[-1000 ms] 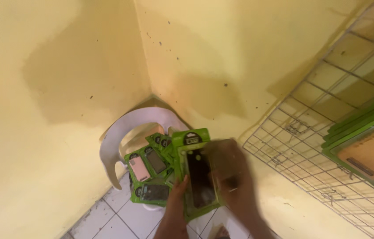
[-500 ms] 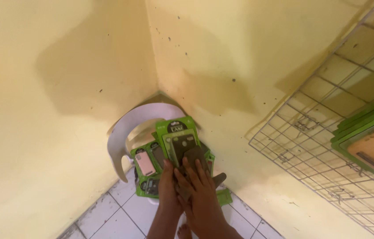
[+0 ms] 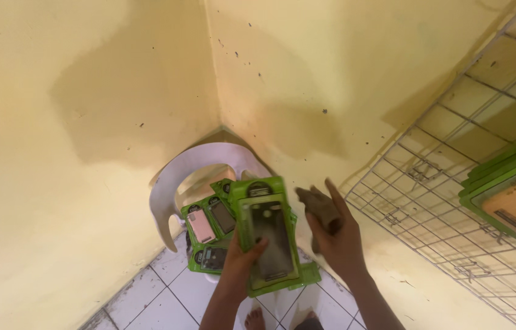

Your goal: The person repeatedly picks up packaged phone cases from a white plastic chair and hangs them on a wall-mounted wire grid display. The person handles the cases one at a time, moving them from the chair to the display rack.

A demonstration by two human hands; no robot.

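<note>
Gripping a stack of green-edged phone-case packets point(image 3: 268, 235), the left hand point(image 3: 241, 260) had its fingers wrapped round the stack's lower edge, thumb pressed on the clear front of the top packet. That stack was held up in the air, above the chair and tilted a little towards the camera. Just beside it, the right hand point(image 3: 334, 235) was raised with its fingers loosely spread and partly curled; it touched nothing, and nothing could be seen in it.

Below and behind the held stack, more packets of the same kind point(image 3: 209, 229) lay fanned on the seat of a white plastic chair point(image 3: 175, 180) pushed into the corner of the yellow walls, over a white tiled floor point(image 3: 169, 293). Judging by this, part of the lot was in hand while several packets remained on the seat, so the sorting looked about midway.

Farther right, a wire grid rack point(image 3: 429, 177) leaned on the wall, with a few green packets point(image 3: 511, 195) hanging on it.
</note>
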